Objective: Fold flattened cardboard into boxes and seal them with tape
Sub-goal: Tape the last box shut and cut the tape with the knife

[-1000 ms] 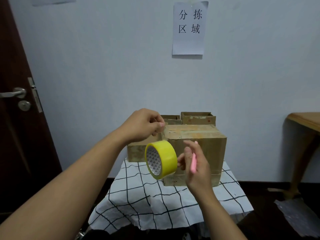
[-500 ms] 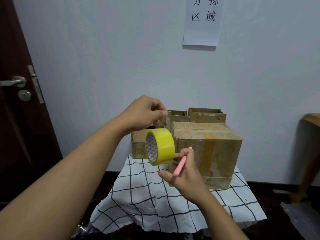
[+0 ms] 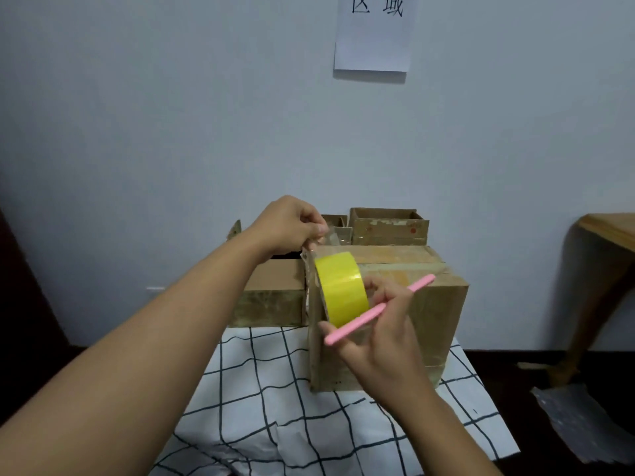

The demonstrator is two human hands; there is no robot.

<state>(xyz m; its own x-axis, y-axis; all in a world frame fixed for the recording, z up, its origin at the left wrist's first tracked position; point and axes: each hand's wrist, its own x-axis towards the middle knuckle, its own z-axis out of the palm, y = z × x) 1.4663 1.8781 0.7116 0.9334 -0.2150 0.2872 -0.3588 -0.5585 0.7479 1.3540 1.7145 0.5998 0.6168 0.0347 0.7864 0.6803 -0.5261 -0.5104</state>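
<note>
Head view: at the far left edge a dark door (image 3: pixel 20 304) meets the pale wall (image 3: pixel 171 132). The left hand (image 3: pixel 287 223) reaches in from the lower left, its grip closed in a pinch of thumb and fingers on the free end of clear tape (image 3: pixel 326 240), held up just above the near left top corner of the closed cardboard box (image 3: pixel 426 324). Behind that forearm sits a lower cardboard box (image 3: pixel 271 293), open at the top, against the left side of the closed one. Both stand on a surface covered by a white cloth with a black grid (image 3: pixel 275 407). The yellow tape roll (image 3: pixel 342 290) hangs just below the left hand, in front of the closed box's near left edge, with the pulled tape running up from it to the pinch. The right hand (image 3: pixel 381 334) comes in from the lower right; its grip is curled round the roll from the right side, and the same fingers also hold a pink pen-like tool (image 3: pixel 379 309) that lies slanted, its upper end pointing right and away. Behind the closed box stand two smaller open boxes (image 3: pixel 390 226). High on the wall hangs a paper sign (image 3: pixel 372 36) with printed characters. At the right edge are a wooden table (image 3: pixel 608 231) and a crumpled plastic sheet (image 3: pixel 584 424) on the dark floor.
</note>
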